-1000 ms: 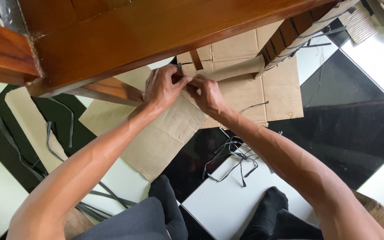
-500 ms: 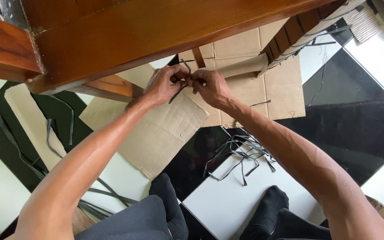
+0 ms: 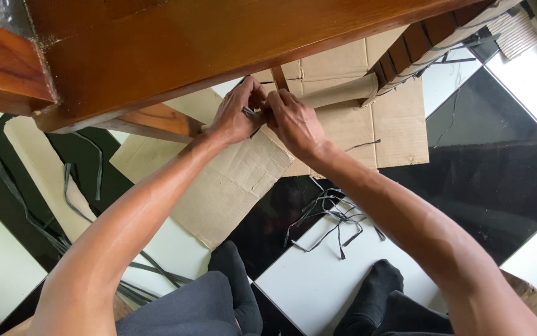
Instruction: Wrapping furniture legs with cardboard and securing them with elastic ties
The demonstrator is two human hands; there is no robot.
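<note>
Left hand point(image 3: 234, 115) and right hand point(image 3: 293, 121) meet at 12 o'clock, both pinching thin dark strip point(image 3: 251, 113) under glossy wooden beam point(image 3: 219, 43). Corrugated cardboard sheets point(image 3: 231, 180) flat beneath. Loose black strips point(image 3: 327, 218) tangled at 6 o'clock on tiled floor point(image 3: 318, 286).

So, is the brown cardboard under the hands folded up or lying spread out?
Spread out. The cardboard lies flat on the tiled floor, edges down, beneath the left hand and right hand.
</note>
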